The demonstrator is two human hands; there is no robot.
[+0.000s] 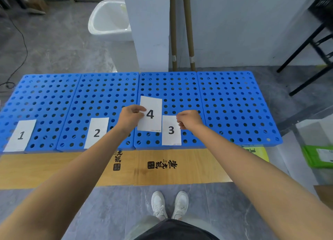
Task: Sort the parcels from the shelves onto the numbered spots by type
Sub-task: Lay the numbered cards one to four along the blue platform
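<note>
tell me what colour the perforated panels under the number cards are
The perforated panels are bright blue with round holes, clearest in the head view.

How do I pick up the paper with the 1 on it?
Pinch the 1 card by its near short edge, coming from the front. It lies flat on the blue panel, so nothing sticks up to grab from above, but that edge sits at the panel's front rim, where a thumb on top and a finger below can probably nip it.
</note>
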